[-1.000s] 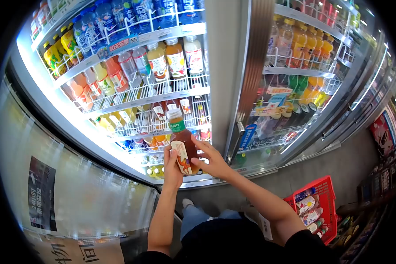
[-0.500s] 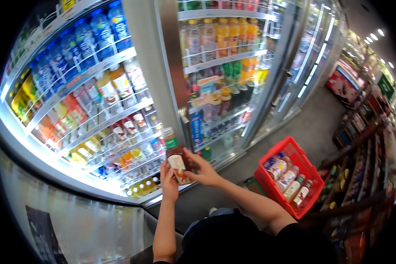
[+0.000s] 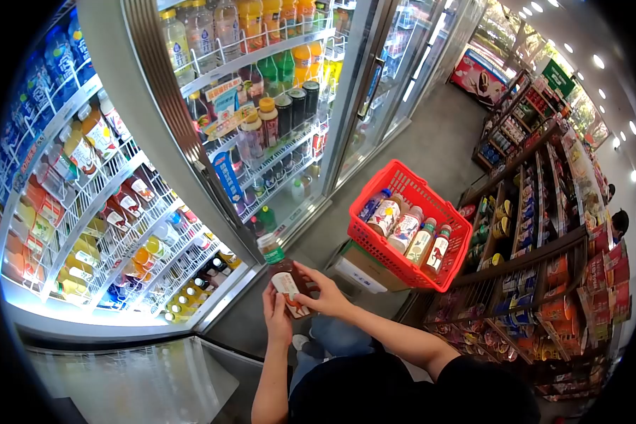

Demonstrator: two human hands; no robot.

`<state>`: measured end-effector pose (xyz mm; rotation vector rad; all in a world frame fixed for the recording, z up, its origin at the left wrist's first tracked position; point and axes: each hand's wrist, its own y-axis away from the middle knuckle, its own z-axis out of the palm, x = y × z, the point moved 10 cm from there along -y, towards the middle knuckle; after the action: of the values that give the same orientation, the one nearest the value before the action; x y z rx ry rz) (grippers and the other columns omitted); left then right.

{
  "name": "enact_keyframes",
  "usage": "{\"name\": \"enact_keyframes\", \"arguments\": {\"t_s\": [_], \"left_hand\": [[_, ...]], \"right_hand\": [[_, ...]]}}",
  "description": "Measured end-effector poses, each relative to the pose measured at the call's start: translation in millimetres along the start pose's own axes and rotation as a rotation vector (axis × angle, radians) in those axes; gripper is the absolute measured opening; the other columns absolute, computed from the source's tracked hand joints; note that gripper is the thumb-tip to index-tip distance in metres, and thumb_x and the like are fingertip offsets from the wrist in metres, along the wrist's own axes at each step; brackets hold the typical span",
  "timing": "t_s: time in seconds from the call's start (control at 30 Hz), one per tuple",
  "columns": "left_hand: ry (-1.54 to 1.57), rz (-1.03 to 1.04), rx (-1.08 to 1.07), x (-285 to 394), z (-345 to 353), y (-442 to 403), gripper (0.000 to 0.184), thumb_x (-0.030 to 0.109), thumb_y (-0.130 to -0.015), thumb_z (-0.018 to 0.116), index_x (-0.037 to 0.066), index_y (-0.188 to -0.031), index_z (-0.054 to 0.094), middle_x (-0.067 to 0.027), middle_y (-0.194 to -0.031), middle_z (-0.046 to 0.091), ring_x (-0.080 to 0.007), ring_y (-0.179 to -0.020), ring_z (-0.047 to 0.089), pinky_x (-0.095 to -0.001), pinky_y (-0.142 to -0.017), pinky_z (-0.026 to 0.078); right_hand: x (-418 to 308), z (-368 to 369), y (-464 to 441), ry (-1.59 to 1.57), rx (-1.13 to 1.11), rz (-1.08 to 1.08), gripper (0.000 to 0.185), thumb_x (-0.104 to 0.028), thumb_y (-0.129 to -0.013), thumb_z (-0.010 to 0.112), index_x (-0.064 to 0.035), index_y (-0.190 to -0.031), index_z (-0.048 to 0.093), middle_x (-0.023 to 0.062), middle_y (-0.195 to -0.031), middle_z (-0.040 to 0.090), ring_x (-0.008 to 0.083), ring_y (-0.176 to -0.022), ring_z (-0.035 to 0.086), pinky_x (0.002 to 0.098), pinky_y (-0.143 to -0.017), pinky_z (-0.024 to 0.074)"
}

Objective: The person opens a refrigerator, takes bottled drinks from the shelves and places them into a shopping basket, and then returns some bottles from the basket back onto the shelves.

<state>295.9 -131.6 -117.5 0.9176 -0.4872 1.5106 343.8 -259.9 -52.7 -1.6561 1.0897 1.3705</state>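
A bottle of dark reddish-brown drink (image 3: 287, 283), with a white cap, green neck band and pale label, is held tilted between both hands in front of my body. My left hand (image 3: 278, 316) grips its lower left side, the thumb near the label. From the right, my right hand (image 3: 325, 293) closes its fingers around the bottle's body. Beyond my right forearm, a red shopping basket (image 3: 364, 237) carries several drink bottles, among them a white-labelled bottle (image 3: 438, 252) lying at its right end.
The lit drinks fridge (image 3: 145, 166) stands at left, its shelves stocked with bottles. Beneath the basket is a cardboard box (image 3: 364, 270). Snack shelves (image 3: 516, 286) line the right side, and grey floor (image 3: 438, 127) runs between them and the fridges. Farther off is a red chest freezer (image 3: 477, 78).
My view has swung to the right, so the fridge shelves and the basket shift leftward in the picture. Both hands keep hold of the bottle.
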Motion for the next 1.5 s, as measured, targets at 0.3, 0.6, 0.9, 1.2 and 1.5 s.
{"name": "enact_keyframes", "arguments": {"t_s": [0.3, 0.6, 0.9, 1.2, 1.5], "left_hand": [[-0.224, -0.086, -0.248, -35, 114, -43, 0.049, 0.014, -0.1, 0.051, 0.002, -0.145, 0.037, -0.0132, -0.134, 0.052, -0.0204, -0.123, 0.051, -0.0344, -0.103, 0.042], [-0.425, -0.054, -0.486, -87, 275, -107, 0.04, 0.018, -0.102, 0.051, -0.001, -0.136, 0.044, -0.0148, -0.129, 0.057, -0.0186, -0.116, 0.056, -0.0313, -0.099, 0.043], [-0.974, 0.11, -0.525, -154, 312, -161, 0.041, 0.021, -0.1, 0.053, 0.0, -0.135, 0.054, -0.0133, -0.119, 0.061, -0.0211, -0.11, 0.059, -0.0306, -0.097, 0.045], [-1.21, 0.186, -0.531, -158, 317, -184, 0.037, 0.025, -0.096, 0.058, 0.003, -0.125, 0.063, -0.0166, -0.107, 0.067, -0.0287, -0.099, 0.066, -0.0367, -0.087, 0.05], [-1.06, 0.086, -0.522, -160, 319, -220, 0.039, 0.026, -0.096, 0.059, 0.004, -0.128, 0.061, -0.02, -0.108, 0.07, -0.0267, -0.102, 0.069, -0.0341, -0.086, 0.051]], "right_hand": [[18, -119, 26, -0.22, 0.287, 0.072, 0.077, -0.019, -0.086, 0.074, -0.0124, -0.149, 0.031, 0.0151, -0.126, 0.054, 0.0221, -0.113, 0.058, 0.0361, -0.088, 0.0529], [20, -273, 19, -0.327, 0.54, 0.029, 0.078, -0.014, -0.088, 0.071, -0.0082, -0.149, 0.023, 0.0202, -0.127, 0.053, 0.0247, -0.114, 0.06, 0.0367, -0.09, 0.0538], [90, -341, 7, -0.23, 0.575, 0.269, 0.074, -0.015, -0.09, 0.068, -0.0044, -0.148, 0.023, 0.019, -0.123, 0.061, 0.0229, -0.108, 0.064, 0.0349, -0.089, 0.0539], [151, -346, -17, -0.105, 0.483, 0.373, 0.085, -0.027, -0.088, 0.068, -0.0019, -0.152, 0.018, 0.0218, -0.119, 0.063, 0.0305, -0.109, 0.064, 0.0395, -0.094, 0.0498], [97, -368, -52, 0.145, 0.485, 0.399, 0.088, -0.042, -0.083, 0.073, 0.0063, -0.14, 0.026, 0.033, -0.12, 0.058, 0.0424, -0.113, 0.06, 0.0436, -0.095, 0.0486]]}}
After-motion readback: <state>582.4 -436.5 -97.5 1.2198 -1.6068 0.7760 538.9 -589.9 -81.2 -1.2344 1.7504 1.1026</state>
